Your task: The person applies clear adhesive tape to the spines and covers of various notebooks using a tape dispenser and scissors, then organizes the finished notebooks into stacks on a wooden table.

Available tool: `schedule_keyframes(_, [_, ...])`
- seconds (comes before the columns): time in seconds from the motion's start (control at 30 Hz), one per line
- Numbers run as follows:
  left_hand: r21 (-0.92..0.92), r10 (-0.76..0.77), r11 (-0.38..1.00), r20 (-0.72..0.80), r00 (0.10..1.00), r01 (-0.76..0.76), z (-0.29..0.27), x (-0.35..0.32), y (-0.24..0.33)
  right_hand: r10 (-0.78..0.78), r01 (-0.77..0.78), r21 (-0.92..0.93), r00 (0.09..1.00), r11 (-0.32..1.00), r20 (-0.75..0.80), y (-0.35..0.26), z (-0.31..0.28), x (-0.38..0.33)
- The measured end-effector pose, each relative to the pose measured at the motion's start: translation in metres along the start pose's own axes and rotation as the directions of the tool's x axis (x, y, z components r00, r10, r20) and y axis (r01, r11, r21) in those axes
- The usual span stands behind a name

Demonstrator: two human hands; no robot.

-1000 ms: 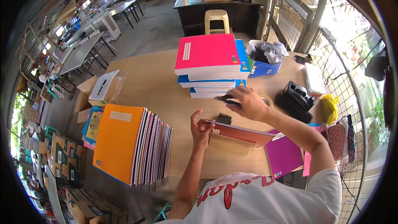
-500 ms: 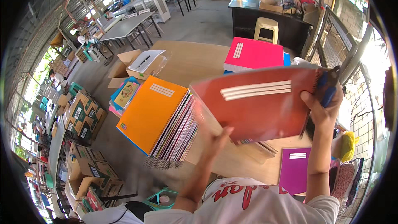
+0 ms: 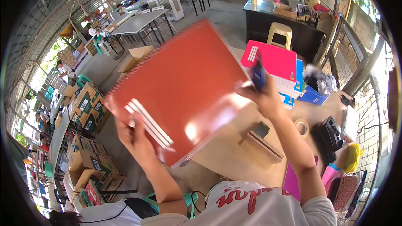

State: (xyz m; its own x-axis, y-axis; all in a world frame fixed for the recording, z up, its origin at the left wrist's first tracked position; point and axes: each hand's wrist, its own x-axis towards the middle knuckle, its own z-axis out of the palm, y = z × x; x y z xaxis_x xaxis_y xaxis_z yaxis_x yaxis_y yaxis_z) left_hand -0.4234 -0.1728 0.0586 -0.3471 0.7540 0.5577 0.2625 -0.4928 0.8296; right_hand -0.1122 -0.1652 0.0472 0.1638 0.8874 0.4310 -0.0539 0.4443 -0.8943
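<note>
A red-brown spiral notebook (image 3: 184,79) with three white lines on its cover is held up, tilted, over the table. Its coiled edge runs along the upper left. My left hand (image 3: 136,136) is closed on its lower left corner, thumb on the cover. My right hand (image 3: 268,96) is wrapped round a dark blue-handled tool (image 3: 258,77), its exact kind unclear, while the fingers touch the notebook's right edge. The raised notebook hides most of the spiral notebook stack beneath; only some coils show. Beyond my right hand lies a stack of pink notebooks (image 3: 272,60) with blue ones.
On the wooden table (image 3: 226,150) are a small wooden block stand (image 3: 264,145), a tape roll (image 3: 301,128), a black device (image 3: 328,136) and a blue bin (image 3: 314,95). A purple notebook (image 3: 294,180) lies near me. Cardboard boxes (image 3: 90,106) stand left; a person (image 3: 102,213) is close by.
The red-brown notebook has turned and moved left, its coil passing from the right side to the upper left. My left hand now grips its corner. The right hand has moved left, keeping the blue-handled tool.
</note>
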Motion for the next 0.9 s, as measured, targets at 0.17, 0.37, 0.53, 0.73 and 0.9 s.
schedule_keyframes(0.17, [0.009, 0.163, 0.987, -0.127, 0.978, -0.163, -0.037, 0.054, -0.041, 0.105, -0.047, -0.416, 0.987, 0.908, 0.119, 0.032, 0.087, 0.100])
schedule_keyframes(0.37, [0.555, 0.060, 0.826, 0.087, 0.994, -0.099, -0.053, 0.061, -0.092, 0.197, -0.048, -0.615, 0.964, 0.787, 0.176, 0.099, 0.112, 0.106])
schedule_keyframes(0.53, [0.646, 0.100, 0.749, 0.108, 0.989, -0.146, -0.059, 0.055, -0.135, 0.224, -0.070, -0.656, 0.962, 0.751, 0.155, 0.115, 0.122, 0.090])
schedule_keyframes(0.73, [0.892, -0.130, 0.453, 0.058, 0.990, 0.007, -0.069, 0.047, -0.155, 0.042, 0.068, -0.714, 0.990, 0.697, 0.135, 0.132, 0.125, 0.081])
schedule_keyframes(0.9, [0.897, -0.169, 0.438, 0.020, 0.985, 0.057, -0.052, 0.039, -0.135, 0.186, -0.029, -0.697, 0.971, 0.717, 0.151, 0.134, 0.115, 0.082])
